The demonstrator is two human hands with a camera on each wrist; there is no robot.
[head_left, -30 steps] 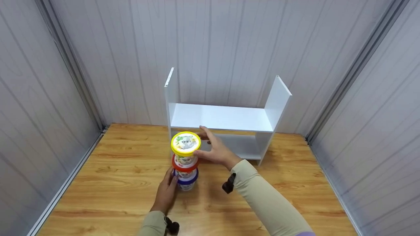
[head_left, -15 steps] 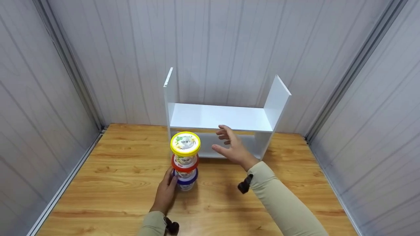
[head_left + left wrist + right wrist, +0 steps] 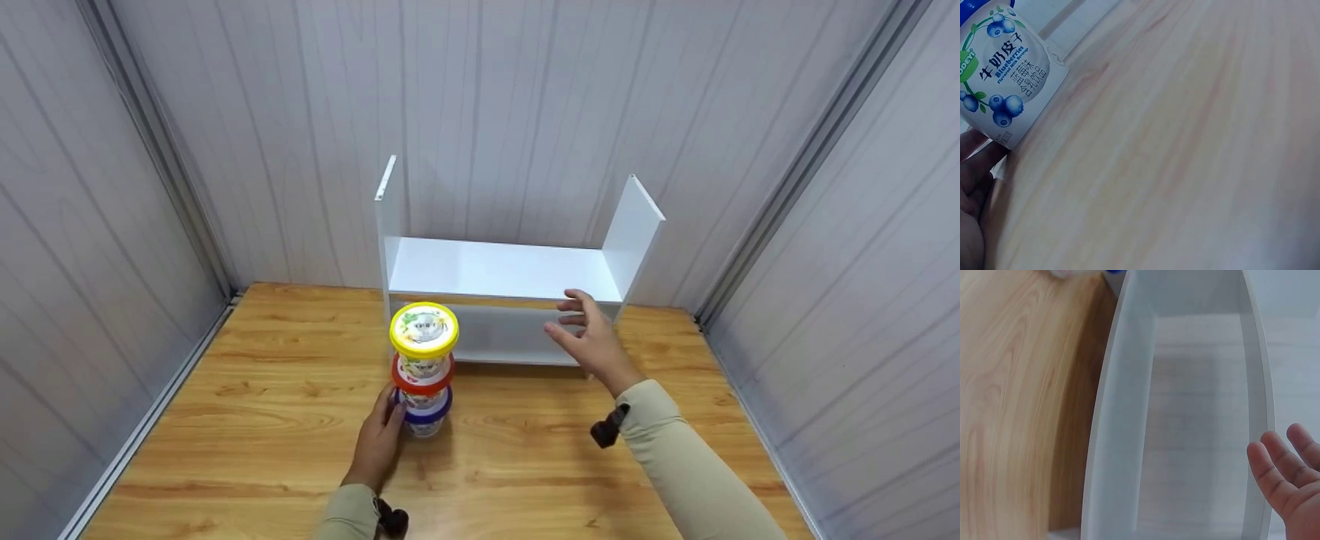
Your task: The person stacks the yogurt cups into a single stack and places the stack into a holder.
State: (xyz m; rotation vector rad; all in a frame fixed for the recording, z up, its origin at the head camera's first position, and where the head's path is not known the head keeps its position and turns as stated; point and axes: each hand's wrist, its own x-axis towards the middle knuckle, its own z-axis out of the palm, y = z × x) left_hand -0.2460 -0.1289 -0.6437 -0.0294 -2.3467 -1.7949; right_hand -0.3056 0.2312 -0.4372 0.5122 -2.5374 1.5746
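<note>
The right hand [image 3: 592,341] has drifted right along the white shelf [image 3: 502,268], fingers spread, holding nothing. The left hand [image 3: 379,442] curls against the bottom cup [image 3: 426,411] of the stack on the table [image 3: 262,420]; a firm brace keeps it upright.
</note>
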